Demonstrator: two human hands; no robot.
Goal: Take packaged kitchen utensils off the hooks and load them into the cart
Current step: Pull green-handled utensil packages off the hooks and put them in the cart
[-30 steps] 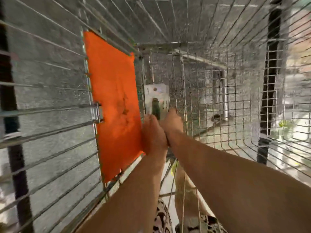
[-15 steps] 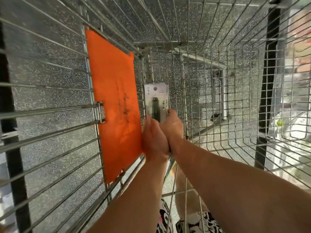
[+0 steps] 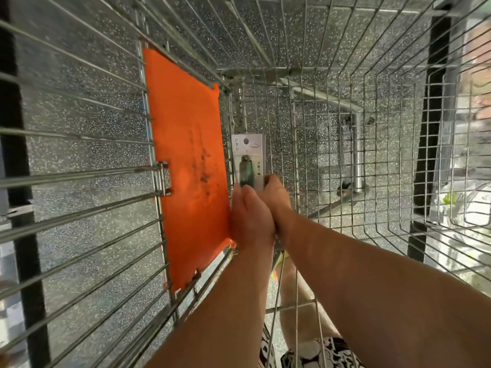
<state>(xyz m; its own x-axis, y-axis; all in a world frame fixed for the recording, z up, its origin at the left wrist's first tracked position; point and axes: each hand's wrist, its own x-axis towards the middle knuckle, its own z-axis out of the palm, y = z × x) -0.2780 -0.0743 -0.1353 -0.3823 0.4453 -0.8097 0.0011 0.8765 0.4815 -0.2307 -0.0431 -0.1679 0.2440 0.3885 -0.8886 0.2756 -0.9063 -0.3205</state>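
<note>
I look down into a wire shopping cart (image 3: pixel 332 160). A packaged utensil (image 3: pixel 248 160), a grey-white card with a green-handled tool under plastic, stands upright deep inside the cart beside the orange flap. My left hand (image 3: pixel 249 219) and my right hand (image 3: pixel 276 197) are pressed together around the lower part of the package, fingers curled on it. Its bottom end is hidden behind my hands.
An orange plastic child-seat flap (image 3: pixel 186 166) lies against the cart's left wire wall. A metal frame tube (image 3: pixel 357 152) runs under the basket at the right. Speckled grey floor shows through the wires. A black post (image 3: pixel 431 115) stands at the right.
Both hands and the package have stayed at nearly the same spot in the cart. The view has steadied and sharpened.
</note>
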